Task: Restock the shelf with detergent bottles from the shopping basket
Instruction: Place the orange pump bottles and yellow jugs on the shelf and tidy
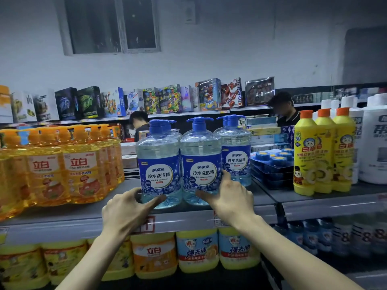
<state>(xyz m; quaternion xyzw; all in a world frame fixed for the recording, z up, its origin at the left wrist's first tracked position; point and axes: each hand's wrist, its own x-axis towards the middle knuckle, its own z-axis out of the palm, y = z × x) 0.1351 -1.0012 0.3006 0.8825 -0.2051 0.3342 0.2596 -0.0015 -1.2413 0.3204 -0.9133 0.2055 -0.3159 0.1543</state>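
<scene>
Several clear blue pump detergent bottles stand upright on the grey shelf [62,214]. My left hand [127,210] wraps the base of the front left bottle [158,164], thumb across its front. My right hand [230,197] grips the lower right side of the front middle bottle [201,164], thumb on its front. A third blue bottle [236,155] stands farther back on the right, with more pump tops behind. The shopping basket is out of view.
Orange detergent bottles [62,168] crowd the shelf's left. Yellow bottles [322,151] and white jugs [374,143] stand right, past dark blue trays [272,164]. Yellow tubs [196,250] fill the shelf below. Two people stand beyond the shelf near toy boxes [167,99].
</scene>
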